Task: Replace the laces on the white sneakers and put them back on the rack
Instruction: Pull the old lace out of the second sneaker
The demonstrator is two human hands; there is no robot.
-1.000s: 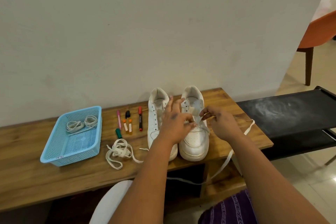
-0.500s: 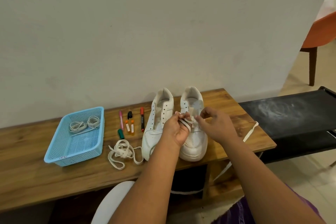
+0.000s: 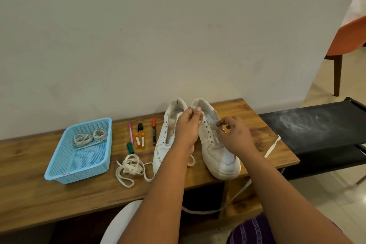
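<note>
Two white sneakers stand side by side on the wooden bench (image 3: 247, 111), the left sneaker (image 3: 163, 142) and the right sneaker (image 3: 219, 156), toes toward me. My left hand (image 3: 187, 128) is raised over the gap between them and pinches a white lace at its fingertips near the heels. My right hand (image 3: 234, 134) hovers over the right sneaker's eyelets, thumb and forefinger pinched together on the lace. That lace (image 3: 274, 145) trails off the bench's right edge and hangs below it. Another loose lace (image 3: 130, 168) lies bunched left of the sneakers.
A blue plastic basket (image 3: 59, 166) at the left holds coiled laces (image 3: 90, 137). Several markers (image 3: 153, 134) lie between basket and sneakers. A black fabric rack (image 3: 316, 127) adjoins the bench's right end. An orange chair (image 3: 348, 39) stands at far right.
My left hand rose toward the sneakers' heels, drawing the lace up. The right sneaker's toe swung out to the right. My right hand shifted slightly right.
</note>
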